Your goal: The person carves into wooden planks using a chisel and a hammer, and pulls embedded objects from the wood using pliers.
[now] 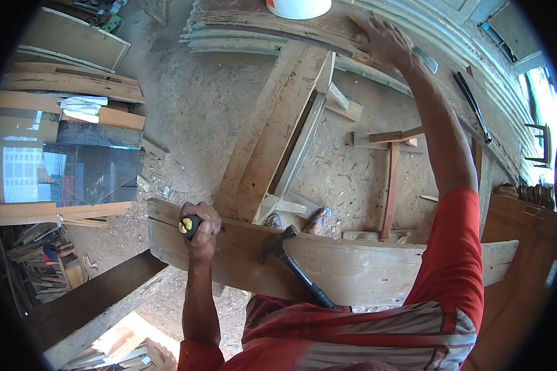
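My left hand (201, 230) is closed around a black handle with a yellow end (186, 225), above the left end of a wide wooden plank (359, 266). The rest of that tool is hidden. A claw hammer (300, 269) with a dark grip lies across the plank, close to my body. My right arm stretches far forward over the wooden bench (254, 28), where my right hand (387, 44) has its fingers extended beside a thin yellowish piece (355, 20). Whether the fingertips touch that piece is unclear. Near my wrist lies a grey metal blade (426, 60).
A white bucket (298, 7) stands on the far bench, and a long black tool (473, 105) lies farther right. A broad beam (275, 130) runs between bench and plank. Glass-panelled frames (99, 167) and scrap wood (46, 260) are at left. Shavings litter the floor.
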Tool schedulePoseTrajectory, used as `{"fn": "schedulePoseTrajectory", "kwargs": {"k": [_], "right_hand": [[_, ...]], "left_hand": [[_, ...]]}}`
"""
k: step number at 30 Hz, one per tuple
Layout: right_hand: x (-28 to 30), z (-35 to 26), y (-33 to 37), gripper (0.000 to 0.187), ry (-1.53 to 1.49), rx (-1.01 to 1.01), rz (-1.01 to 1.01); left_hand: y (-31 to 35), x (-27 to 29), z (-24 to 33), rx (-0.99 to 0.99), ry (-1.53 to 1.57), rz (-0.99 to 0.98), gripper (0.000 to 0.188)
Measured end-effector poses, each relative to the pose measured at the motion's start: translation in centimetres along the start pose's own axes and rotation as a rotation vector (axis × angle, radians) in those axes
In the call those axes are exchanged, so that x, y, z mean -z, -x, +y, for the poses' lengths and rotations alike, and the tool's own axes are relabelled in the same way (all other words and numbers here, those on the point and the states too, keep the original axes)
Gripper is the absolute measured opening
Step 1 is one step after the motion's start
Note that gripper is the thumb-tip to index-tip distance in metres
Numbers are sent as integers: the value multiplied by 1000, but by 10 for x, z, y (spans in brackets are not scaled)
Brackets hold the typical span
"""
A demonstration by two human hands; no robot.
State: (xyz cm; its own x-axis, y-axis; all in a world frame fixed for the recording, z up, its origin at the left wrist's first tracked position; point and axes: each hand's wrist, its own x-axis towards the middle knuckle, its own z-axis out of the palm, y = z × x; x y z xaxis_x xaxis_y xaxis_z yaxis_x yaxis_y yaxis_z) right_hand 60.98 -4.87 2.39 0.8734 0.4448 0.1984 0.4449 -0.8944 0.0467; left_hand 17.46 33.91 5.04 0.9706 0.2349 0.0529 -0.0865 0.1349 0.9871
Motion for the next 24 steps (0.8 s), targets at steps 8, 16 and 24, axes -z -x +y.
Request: {"fn": "schedulePoseTrajectory", "kwargs": {"k": [8,16,24], "right_hand": [[-19,-33,22,99,-45,99,-41],[-54,-25,44,60,202,11,301],[-34,-39,97,70,145,108,282]], "left_hand": [[5,6,-7,-32,60,49,24],[-5,-9,-1,5,48,-4,25],[-6,-3,-4,-15,50,-6,22]]}}
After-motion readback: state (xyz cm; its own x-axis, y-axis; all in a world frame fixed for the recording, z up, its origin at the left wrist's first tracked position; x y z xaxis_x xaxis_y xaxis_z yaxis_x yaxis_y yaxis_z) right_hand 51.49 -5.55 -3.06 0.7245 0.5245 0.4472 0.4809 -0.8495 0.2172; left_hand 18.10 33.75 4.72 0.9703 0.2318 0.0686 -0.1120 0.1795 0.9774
